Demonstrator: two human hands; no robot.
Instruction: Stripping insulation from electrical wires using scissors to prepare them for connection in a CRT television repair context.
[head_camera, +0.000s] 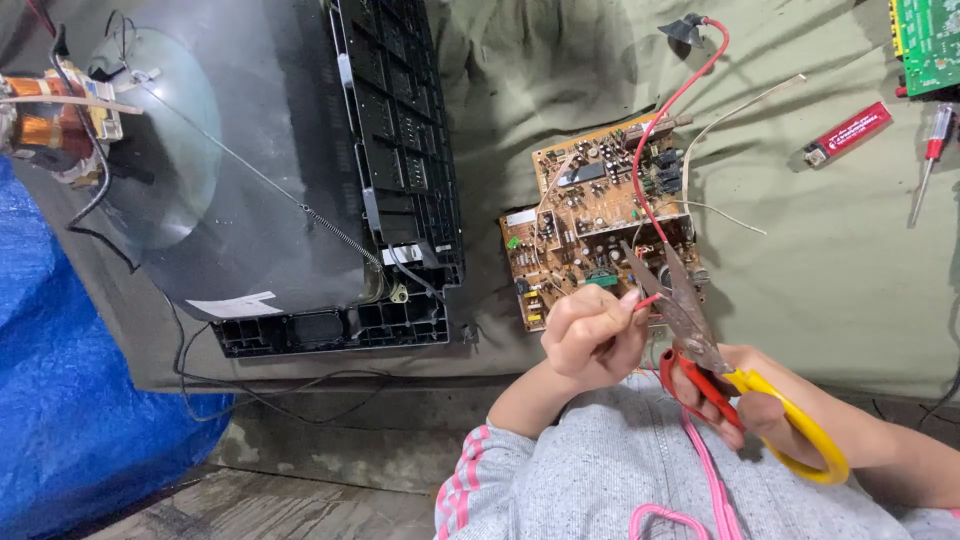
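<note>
- Pinching the red wire (668, 105), the left hand (592, 335) is curled into a loose fist, thumb and forefinger pressed together on the wire's near end, just above the grey sleeve (600, 450).
- The wire runs up from that pinch, across the circuit board (590, 225), and curves to a dark cap (686, 28) lying on the cloth near the top edge.
- The right hand (765, 410) holds the scissors (700, 335), fingers through the red and yellow loops and closed around them.
- The scissor blades are rusty and stand apart, their tips over the board's near edge, with the wire's near end between them beside the left fingertips.
- The board is brown, crowded with small parts, and lies flat on the olive cloth (820, 270), just beyond both hands.
- A thin white wire (735, 108) trails from the board's right side towards the top right.
- To the left, well apart from the hands, lies a picture tube (230, 170) face down in a black plastic frame (400, 150), with a copper coil (45, 115) at its neck.
- A red lighter (848, 133) and a small screwdriver (928, 165) lie on the cloth at the right; a green board (928, 45) shows at the top right corner.
- A blue tarp (70, 400) covers the lower left.
- A pink cord (705, 480) hangs down the grey top.
</note>
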